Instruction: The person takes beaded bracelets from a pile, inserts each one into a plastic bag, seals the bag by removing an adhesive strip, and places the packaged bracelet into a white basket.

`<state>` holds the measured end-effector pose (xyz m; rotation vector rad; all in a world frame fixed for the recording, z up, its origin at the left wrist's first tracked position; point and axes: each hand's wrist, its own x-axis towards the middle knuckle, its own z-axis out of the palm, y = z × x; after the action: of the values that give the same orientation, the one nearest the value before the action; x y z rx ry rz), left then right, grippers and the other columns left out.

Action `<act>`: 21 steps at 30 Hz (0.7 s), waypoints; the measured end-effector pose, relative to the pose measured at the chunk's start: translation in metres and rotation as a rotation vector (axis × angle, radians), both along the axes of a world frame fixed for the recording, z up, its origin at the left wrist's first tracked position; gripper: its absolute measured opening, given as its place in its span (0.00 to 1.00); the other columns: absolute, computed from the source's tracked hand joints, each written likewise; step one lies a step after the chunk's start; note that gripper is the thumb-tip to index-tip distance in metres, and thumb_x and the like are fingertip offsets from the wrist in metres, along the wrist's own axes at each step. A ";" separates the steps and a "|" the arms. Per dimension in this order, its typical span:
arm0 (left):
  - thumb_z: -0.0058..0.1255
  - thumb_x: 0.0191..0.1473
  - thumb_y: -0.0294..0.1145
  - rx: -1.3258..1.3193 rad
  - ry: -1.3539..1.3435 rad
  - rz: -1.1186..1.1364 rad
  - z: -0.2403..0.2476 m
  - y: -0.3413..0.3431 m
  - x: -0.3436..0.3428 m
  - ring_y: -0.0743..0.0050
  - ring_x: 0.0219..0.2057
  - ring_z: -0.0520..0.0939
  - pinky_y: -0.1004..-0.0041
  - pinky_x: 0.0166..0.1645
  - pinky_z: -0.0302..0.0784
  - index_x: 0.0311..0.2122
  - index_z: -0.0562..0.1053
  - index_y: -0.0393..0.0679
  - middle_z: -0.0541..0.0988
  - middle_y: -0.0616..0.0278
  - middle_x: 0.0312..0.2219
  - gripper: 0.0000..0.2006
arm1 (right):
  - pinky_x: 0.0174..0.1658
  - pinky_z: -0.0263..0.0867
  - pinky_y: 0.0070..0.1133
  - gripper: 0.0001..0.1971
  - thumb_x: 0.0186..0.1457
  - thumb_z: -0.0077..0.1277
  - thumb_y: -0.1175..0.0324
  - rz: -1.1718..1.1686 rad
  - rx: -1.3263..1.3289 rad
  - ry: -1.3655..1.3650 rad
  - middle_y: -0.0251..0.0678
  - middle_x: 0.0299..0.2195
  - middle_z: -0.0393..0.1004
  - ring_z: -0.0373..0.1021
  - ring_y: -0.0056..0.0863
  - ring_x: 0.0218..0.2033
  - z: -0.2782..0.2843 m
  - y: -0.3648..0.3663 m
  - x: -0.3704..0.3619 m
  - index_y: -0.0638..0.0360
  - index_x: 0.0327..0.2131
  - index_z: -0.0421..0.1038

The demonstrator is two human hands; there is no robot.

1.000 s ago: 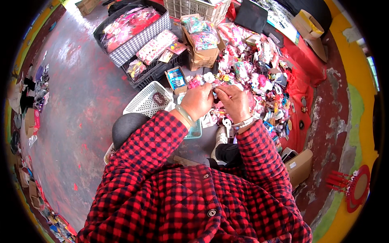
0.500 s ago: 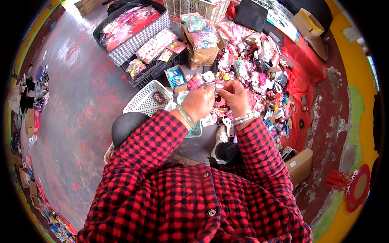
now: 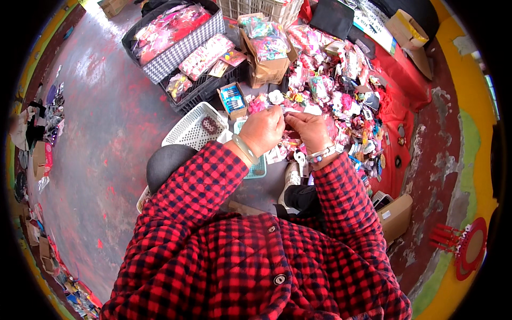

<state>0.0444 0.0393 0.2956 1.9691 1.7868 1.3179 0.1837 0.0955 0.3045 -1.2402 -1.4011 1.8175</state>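
Note:
My left hand (image 3: 262, 131) and my right hand (image 3: 311, 132) are raised close together in front of me, fingers pinched toward each other. Whatever lies between the fingertips is too small and too hidden to make out. Below and behind the left hand is a mint-green plastic basket (image 3: 258, 169), largely covered by that hand. To its left stands a white perforated basket (image 3: 184, 127) with a dark reddish-brown coiled item (image 3: 210, 126) inside. Beyond the hands spreads a heap of small colourful hair ornaments and packets (image 3: 333, 96), with a white flower (image 3: 276, 97) at its near edge.
A small open box of blue packs (image 3: 233, 100) stands past the baskets. Farther off are a cardboard box of bagged goods (image 3: 265, 68), a black crate (image 3: 202, 88) and a houndstooth bin (image 3: 184, 48). Red cloth (image 3: 400, 85) lies at right. My shoe (image 3: 290, 184) is beneath the hands.
The right hand has turned slightly, its fingers lower and closer to the left hand's fingertips. The left hand has shifted a little upward.

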 end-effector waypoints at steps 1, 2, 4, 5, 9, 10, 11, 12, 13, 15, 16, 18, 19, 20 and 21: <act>0.47 0.45 0.26 0.013 0.001 -0.002 0.000 0.000 0.001 0.52 0.20 0.75 0.61 0.23 0.69 0.24 0.65 0.41 0.72 0.52 0.17 0.04 | 0.25 0.63 0.14 0.09 0.47 0.51 0.72 -0.006 0.005 -0.011 0.33 0.23 0.74 0.68 0.18 0.22 0.000 0.000 0.001 0.69 0.31 0.74; 0.47 0.45 0.26 0.016 -0.001 -0.009 0.000 -0.001 0.001 0.52 0.20 0.75 0.61 0.23 0.69 0.24 0.65 0.41 0.72 0.52 0.16 0.04 | 0.25 0.62 0.14 0.08 0.46 0.52 0.72 -0.013 0.010 -0.022 0.33 0.22 0.74 0.68 0.18 0.22 0.002 0.001 0.002 0.69 0.30 0.74; 0.47 0.45 0.26 0.023 -0.006 -0.027 0.002 -0.002 0.002 0.52 0.19 0.75 0.61 0.22 0.68 0.24 0.65 0.41 0.72 0.52 0.16 0.04 | 0.23 0.61 0.14 0.07 0.43 0.54 0.74 -0.056 0.002 -0.008 0.33 0.20 0.73 0.67 0.17 0.20 0.007 0.000 0.002 0.69 0.27 0.74; 0.47 0.45 0.26 0.027 -0.005 -0.023 0.002 -0.002 0.003 0.52 0.19 0.75 0.62 0.22 0.68 0.24 0.65 0.42 0.72 0.52 0.16 0.04 | 0.23 0.61 0.14 0.07 0.43 0.54 0.74 -0.053 0.027 -0.028 0.33 0.20 0.73 0.67 0.17 0.20 0.008 -0.001 0.002 0.69 0.27 0.74; 0.47 0.45 0.27 0.028 0.033 -0.030 0.004 -0.005 0.008 0.52 0.19 0.74 0.62 0.22 0.68 0.24 0.65 0.42 0.71 0.52 0.15 0.04 | 0.23 0.61 0.15 0.07 0.42 0.54 0.73 -0.055 0.104 -0.097 0.33 0.18 0.72 0.66 0.17 0.19 0.004 0.000 0.001 0.69 0.25 0.74; 0.46 0.46 0.27 0.025 0.052 -0.038 0.004 -0.006 0.008 0.52 0.19 0.74 0.63 0.22 0.68 0.24 0.65 0.42 0.71 0.52 0.16 0.04 | 0.23 0.61 0.14 0.08 0.42 0.54 0.72 -0.052 0.111 -0.117 0.33 0.18 0.72 0.66 0.17 0.19 0.002 0.001 0.001 0.69 0.26 0.74; 0.46 0.46 0.27 0.023 0.043 -0.044 0.004 -0.006 0.009 0.52 0.19 0.75 0.63 0.22 0.68 0.24 0.65 0.42 0.71 0.52 0.16 0.04 | 0.24 0.61 0.14 0.08 0.42 0.54 0.72 -0.049 0.119 -0.137 0.33 0.18 0.72 0.66 0.17 0.19 0.000 0.002 0.001 0.68 0.26 0.74; 0.46 0.46 0.27 0.021 0.034 -0.051 0.004 -0.007 0.010 0.52 0.20 0.75 0.63 0.23 0.69 0.24 0.65 0.41 0.71 0.52 0.16 0.04 | 0.24 0.61 0.14 0.08 0.42 0.54 0.72 -0.025 0.120 -0.126 0.33 0.19 0.72 0.66 0.17 0.20 -0.002 0.003 0.002 0.68 0.27 0.74; 0.46 0.46 0.27 0.019 0.026 -0.057 0.005 -0.006 0.010 0.52 0.21 0.75 0.64 0.23 0.69 0.24 0.65 0.41 0.72 0.52 0.17 0.04 | 0.24 0.61 0.14 0.09 0.43 0.54 0.72 -0.001 0.121 -0.116 0.32 0.19 0.72 0.66 0.16 0.20 -0.005 0.005 0.004 0.68 0.27 0.73; 0.46 0.48 0.28 0.054 -0.023 -0.087 0.012 -0.005 0.005 0.52 0.22 0.75 0.64 0.24 0.69 0.25 0.67 0.41 0.72 0.52 0.19 0.04 | 0.25 0.61 0.13 0.09 0.44 0.52 0.72 0.061 0.105 -0.066 0.32 0.21 0.72 0.67 0.16 0.21 -0.005 0.012 0.010 0.68 0.30 0.73; 0.46 0.48 0.28 0.072 -0.048 -0.102 0.019 -0.004 0.000 0.51 0.23 0.75 0.65 0.24 0.69 0.26 0.68 0.41 0.73 0.52 0.19 0.04 | 0.26 0.61 0.13 0.10 0.44 0.51 0.72 0.099 0.088 -0.028 0.32 0.22 0.72 0.67 0.16 0.22 -0.001 0.017 0.013 0.68 0.31 0.73; 0.49 0.49 0.33 0.019 -0.109 -0.045 0.030 0.006 -0.020 0.64 0.23 0.76 0.71 0.26 0.69 0.30 0.70 0.41 0.74 0.57 0.21 0.07 | 0.32 0.64 0.13 0.08 0.51 0.47 0.75 0.192 -0.026 0.104 0.31 0.27 0.74 0.69 0.16 0.26 0.010 0.025 0.023 0.66 0.36 0.71; 0.51 0.49 0.35 -0.016 -0.173 -0.048 0.032 0.010 -0.030 0.71 0.24 0.76 0.74 0.28 0.69 0.31 0.71 0.41 0.75 0.60 0.22 0.09 | 0.35 0.65 0.15 0.09 0.53 0.45 0.75 0.168 -0.048 0.111 0.32 0.30 0.74 0.69 0.18 0.28 0.013 0.028 0.024 0.66 0.38 0.69; 0.52 0.48 0.36 -0.174 -0.342 -0.150 0.031 0.012 -0.037 0.75 0.25 0.76 0.76 0.29 0.69 0.31 0.71 0.40 0.75 0.62 0.23 0.10 | 0.36 0.65 0.15 0.09 0.53 0.45 0.75 0.226 -0.052 0.143 0.33 0.31 0.74 0.69 0.18 0.30 0.018 0.028 0.027 0.67 0.38 0.69; 0.53 0.48 0.37 -0.333 -0.510 -0.252 0.031 0.013 -0.042 0.78 0.26 0.75 0.77 0.30 0.68 0.31 0.71 0.40 0.76 0.65 0.24 0.11 | 0.38 0.65 0.15 0.10 0.54 0.44 0.74 0.283 -0.055 0.174 0.34 0.33 0.73 0.69 0.19 0.31 0.025 0.028 0.029 0.67 0.39 0.68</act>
<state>0.0023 0.0523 0.3265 1.4565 1.3600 1.2052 0.2131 0.1234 0.3297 -0.9190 -1.4950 2.1100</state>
